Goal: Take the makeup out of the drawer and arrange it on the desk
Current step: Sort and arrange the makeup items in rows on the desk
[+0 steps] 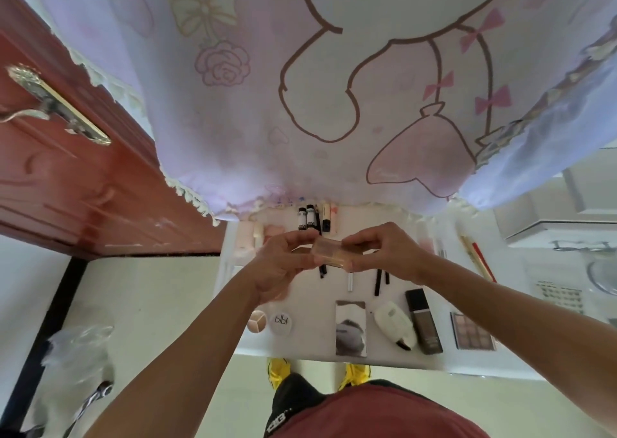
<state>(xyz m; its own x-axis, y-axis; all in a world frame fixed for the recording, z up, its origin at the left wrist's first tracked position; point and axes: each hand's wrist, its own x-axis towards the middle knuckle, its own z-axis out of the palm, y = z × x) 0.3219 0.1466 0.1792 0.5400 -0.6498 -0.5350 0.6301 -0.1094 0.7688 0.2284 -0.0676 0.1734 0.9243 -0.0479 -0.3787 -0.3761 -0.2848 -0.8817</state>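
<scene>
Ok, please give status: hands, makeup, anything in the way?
Left hand and right hand both pinch small palette, above desk. Black pencils lie on desk beneath.

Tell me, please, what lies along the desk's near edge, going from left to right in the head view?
pink compact → white compact → mirror → white case → dark bottle → eyeshadow palette

Left hand (283,260) and right hand (384,254) cover both ends of the small tan palette (329,252), black pencils (379,280) run out of sight under them, pink items (273,231) at the desk's (310,345) back left are too blurred to identify, labels on the black-capped tubes (302,220) unreadable.
</scene>
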